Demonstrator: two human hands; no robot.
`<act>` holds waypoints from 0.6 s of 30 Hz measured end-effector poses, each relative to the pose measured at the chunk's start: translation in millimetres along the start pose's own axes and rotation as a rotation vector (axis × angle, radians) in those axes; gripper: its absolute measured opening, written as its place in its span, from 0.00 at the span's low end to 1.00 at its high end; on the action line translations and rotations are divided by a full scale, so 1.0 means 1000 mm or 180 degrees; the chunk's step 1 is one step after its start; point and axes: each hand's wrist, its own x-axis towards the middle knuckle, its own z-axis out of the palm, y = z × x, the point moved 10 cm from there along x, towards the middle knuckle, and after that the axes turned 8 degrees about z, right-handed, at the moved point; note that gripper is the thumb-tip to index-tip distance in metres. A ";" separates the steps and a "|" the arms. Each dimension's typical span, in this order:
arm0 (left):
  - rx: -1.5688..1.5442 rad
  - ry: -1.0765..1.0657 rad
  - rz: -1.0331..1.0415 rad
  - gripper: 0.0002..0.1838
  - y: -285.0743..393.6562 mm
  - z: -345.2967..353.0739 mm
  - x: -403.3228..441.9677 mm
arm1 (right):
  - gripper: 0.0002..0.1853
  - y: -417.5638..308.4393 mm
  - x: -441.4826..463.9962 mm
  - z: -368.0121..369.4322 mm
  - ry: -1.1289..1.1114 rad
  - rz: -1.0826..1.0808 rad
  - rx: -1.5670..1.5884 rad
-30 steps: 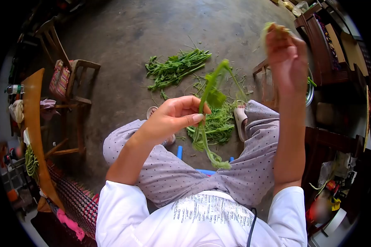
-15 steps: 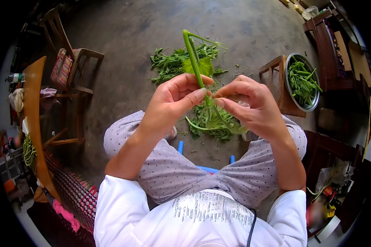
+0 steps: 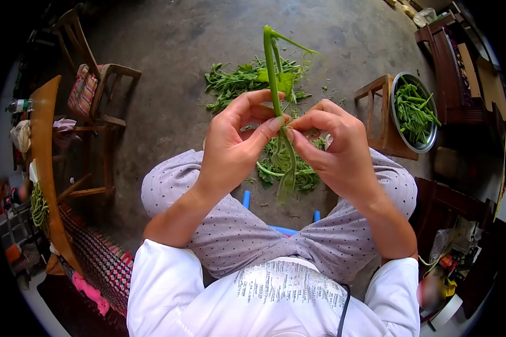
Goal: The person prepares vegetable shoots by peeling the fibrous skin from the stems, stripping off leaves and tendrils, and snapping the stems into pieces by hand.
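A long green vine stem (image 3: 272,66) stands nearly upright between my hands, bent at its top, with a thin tendril and leaf hanging off it. My left hand (image 3: 230,132) is closed around the stem, thumb against its side. With thumb and index finger, my right hand (image 3: 343,149) pinches at the stem's lower part; whether it grips a thin strip or the stem itself is hard to see. Limp pale-green plant parts dangle below the fingers. On the floor beyond lies a heap of green shoots (image 3: 227,87), and nearer my feet lie curly green trimmings (image 3: 305,181).
At right, a metal basin (image 3: 420,149) of cut green stems rests on a wooden stool (image 3: 389,132). A wooden chair (image 3: 122,71) and a table edge (image 3: 46,135) stand at left. Blue seat legs (image 3: 246,198) show between my knees.
The stem has moved slightly up and to the right, and is more upright. My right hand has come closer to my left. The dangling plant parts have swung left.
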 end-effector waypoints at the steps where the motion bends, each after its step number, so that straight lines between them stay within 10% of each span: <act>1: 0.0008 0.0031 -0.0018 0.17 -0.001 -0.001 0.000 | 0.05 0.000 0.000 0.000 0.0057 0.0024 0.0073; 18: -0.0299 0.0253 -0.0066 0.18 -0.002 -0.005 0.000 | 0.05 0.004 0.006 0.001 0.0037 0.0018 0.0160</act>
